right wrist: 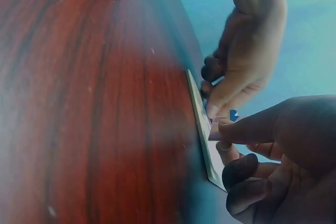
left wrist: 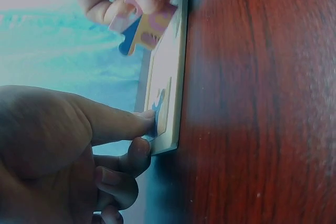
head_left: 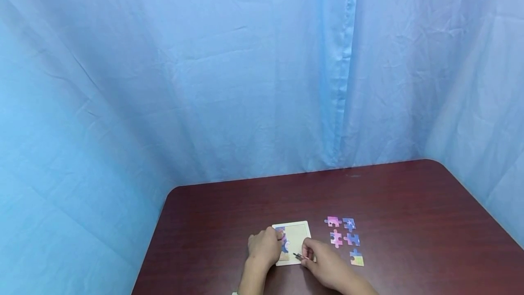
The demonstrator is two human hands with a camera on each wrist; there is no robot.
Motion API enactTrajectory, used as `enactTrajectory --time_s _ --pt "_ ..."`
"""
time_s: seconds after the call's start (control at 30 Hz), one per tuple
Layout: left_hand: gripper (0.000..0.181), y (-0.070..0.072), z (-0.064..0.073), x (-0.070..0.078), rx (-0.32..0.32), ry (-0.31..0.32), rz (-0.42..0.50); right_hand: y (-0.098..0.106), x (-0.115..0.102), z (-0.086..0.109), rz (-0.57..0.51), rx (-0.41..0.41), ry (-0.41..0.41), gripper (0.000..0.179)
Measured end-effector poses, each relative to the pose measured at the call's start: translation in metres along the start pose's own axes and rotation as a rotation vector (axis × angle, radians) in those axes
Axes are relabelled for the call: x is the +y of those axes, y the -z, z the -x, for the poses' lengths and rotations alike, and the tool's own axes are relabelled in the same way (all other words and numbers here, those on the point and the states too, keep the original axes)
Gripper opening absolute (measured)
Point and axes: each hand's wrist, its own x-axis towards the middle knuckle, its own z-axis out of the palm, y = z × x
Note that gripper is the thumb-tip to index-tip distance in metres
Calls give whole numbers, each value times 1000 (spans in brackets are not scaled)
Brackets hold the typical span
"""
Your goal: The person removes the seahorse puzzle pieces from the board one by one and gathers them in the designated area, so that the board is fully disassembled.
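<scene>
A shallow puzzle tray with a pale rim lies on the table, a column of fitted pieces along its left side. My left hand holds the tray at that side, its thumb over the fitted pieces and fingers curled at the rim. Between thumb and fingertips, my right hand pinches a jigsaw piece coloured pink, tan and blue. This piece is tilted above the tray's near right part. In the right wrist view, the fingers hide most of it.
Right of the tray lie several loose jigsaw pieces: a pink one, a blue star piece and a blue-and-yellow one among them. The dark red wooden table meets light blue curtains at its back and sides.
</scene>
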Motion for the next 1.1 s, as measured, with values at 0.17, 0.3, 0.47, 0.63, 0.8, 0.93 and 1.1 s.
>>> enactTrajectory --time_s 0.17,0.3,0.47,0.63,0.8,0.93,1.1 --pt "14 -1 0 1 -16 12 7 16 6 7 28 24 -31 22" --pt "17 -2 0 1 -25 12 18 31 10 13 41 24 -48 22" --pt "21 -2 1 1 -30 18 21 47 16 19 19 -3 -76 18" --pt "23 -2 0 1 -31 23 20 56 23 22 -1 -37 -101 17" --pt "23 -1 0 1 -28 18 29 60 27 23 53 -17 -108 19" --pt "22 -2 0 0 -25 16 37 60 27 23 119 11 -129 22" --pt "22 -3 -1 -2 -10 8 24 59 25 23 154 36 -151 24"
